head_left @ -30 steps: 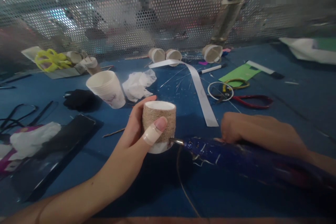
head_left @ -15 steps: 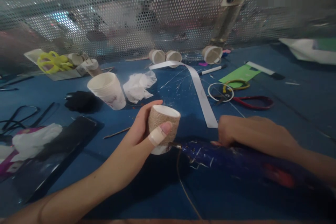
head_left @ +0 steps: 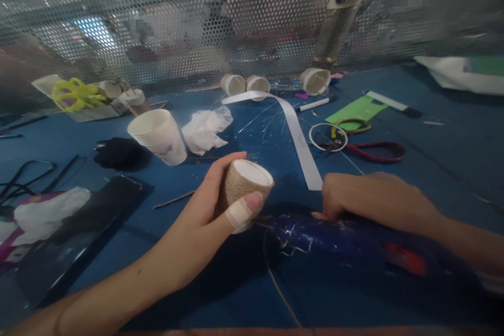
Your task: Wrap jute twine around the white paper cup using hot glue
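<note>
My left hand [head_left: 212, 210] is wrapped round a paper cup [head_left: 244, 182] covered in brown twine, its white mouth tilted up and to the right. A bandage circles the thumb, which presses on the near side of the cup. In my right hand [head_left: 366, 197] is a blue hot glue gun [head_left: 338, 239] with a red patch; most of those fingers are hidden behind it. The gun's nozzle points left, at the lower part of the cup. From that spot a loose strand of twine [head_left: 277, 286] hangs down toward the table's front edge.
Beyond the hands are stacked paper cups [head_left: 159, 136], crumpled white plastic [head_left: 207, 129], a white paper strip [head_left: 295, 136] and red-handled pliers [head_left: 374, 152]. A dark phone-like slab [head_left: 84, 241] lies at left. Small cups [head_left: 258, 86] lie along the perforated metal screen [head_left: 177, 37].
The cup has tipped, so its mouth leans further right. The glue gun's nozzle stays by its lower part, and the whole view has shifted slightly.
</note>
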`<state>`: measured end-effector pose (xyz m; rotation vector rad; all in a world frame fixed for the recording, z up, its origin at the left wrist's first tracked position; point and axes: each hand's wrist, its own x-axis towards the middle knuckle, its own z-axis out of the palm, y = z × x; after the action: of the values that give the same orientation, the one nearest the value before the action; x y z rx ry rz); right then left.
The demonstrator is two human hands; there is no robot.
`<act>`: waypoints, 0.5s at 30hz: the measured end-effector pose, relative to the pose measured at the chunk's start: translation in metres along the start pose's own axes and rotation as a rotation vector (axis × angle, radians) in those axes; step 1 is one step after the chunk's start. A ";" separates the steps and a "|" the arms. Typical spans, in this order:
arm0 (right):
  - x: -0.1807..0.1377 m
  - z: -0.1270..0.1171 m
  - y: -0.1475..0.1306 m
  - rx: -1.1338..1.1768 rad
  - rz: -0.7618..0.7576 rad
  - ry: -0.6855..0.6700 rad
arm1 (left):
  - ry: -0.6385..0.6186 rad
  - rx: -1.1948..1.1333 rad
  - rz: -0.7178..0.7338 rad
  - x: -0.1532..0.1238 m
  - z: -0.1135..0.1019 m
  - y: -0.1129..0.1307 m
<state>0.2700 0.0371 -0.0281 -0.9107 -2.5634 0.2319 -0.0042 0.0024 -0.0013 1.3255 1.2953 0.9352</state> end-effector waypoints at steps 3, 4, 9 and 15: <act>-0.001 -0.004 -0.009 -0.005 0.036 0.012 | 0.028 -0.079 -0.039 -0.001 0.005 0.002; -0.001 -0.005 -0.010 -0.009 0.040 0.016 | 0.040 -0.104 -0.056 -0.001 0.006 0.002; 0.000 -0.007 -0.013 0.020 0.059 0.046 | 0.103 -0.182 -0.122 0.001 0.008 0.006; 0.003 -0.011 -0.020 0.043 0.100 0.089 | 0.104 -0.291 -0.197 0.002 0.007 0.008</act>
<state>0.2617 0.0239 -0.0112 -1.0114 -2.4253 0.2678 0.0044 0.0039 0.0047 0.9186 1.2862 1.0202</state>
